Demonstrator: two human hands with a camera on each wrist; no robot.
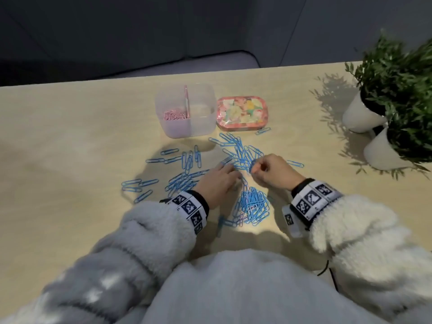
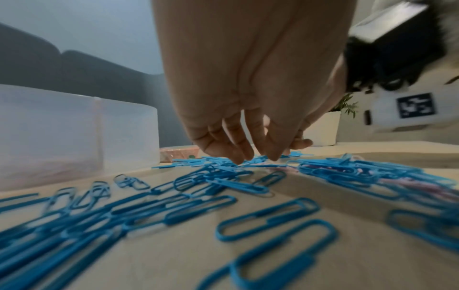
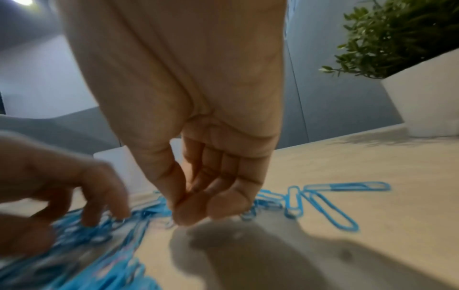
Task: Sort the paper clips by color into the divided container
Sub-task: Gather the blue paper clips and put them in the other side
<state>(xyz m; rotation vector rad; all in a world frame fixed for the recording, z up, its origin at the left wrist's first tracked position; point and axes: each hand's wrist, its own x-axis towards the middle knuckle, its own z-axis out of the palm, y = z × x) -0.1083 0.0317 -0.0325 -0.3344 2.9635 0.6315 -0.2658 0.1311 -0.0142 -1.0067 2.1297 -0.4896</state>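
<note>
Both of your hands were down among the loose blue wire paper clips (image 1: 243, 155) strewn over the pale wooden surface (image 1: 70, 148). Your left hand (image 1: 216, 183) lay with fingers spread and nearly straight, tips touching the clips and gripping nothing that I could see. Your right hand (image 1: 271, 170) had its fingers curled toward the thumb, tips meeting right at the edge of the far pile; the right wrist view suggested a pinch, but whether a clip was actually caught between them I could not tell. The translucent plastic divided container (image 1: 185, 108) stood ahead of both hands and somewhat to the left, beyond the scatter, its divider running away from you. Its left compartment held small pink paper clips (image 1: 174, 114); the right compartment looked bare, which I judged to be the place for blue. That compartment lay forward and left of your right hand, roughly straight ahead of your left, so either hand could reach it. A second dense heap of blue clips (image 1: 253, 205) sat near your body between the wrists, with what looked like a few pink ones mixed in. Just right of the container lay a pink floral tin lid (image 1: 242, 113), and two white potted plants (image 1: 383, 108) stood well off to the right.
</note>
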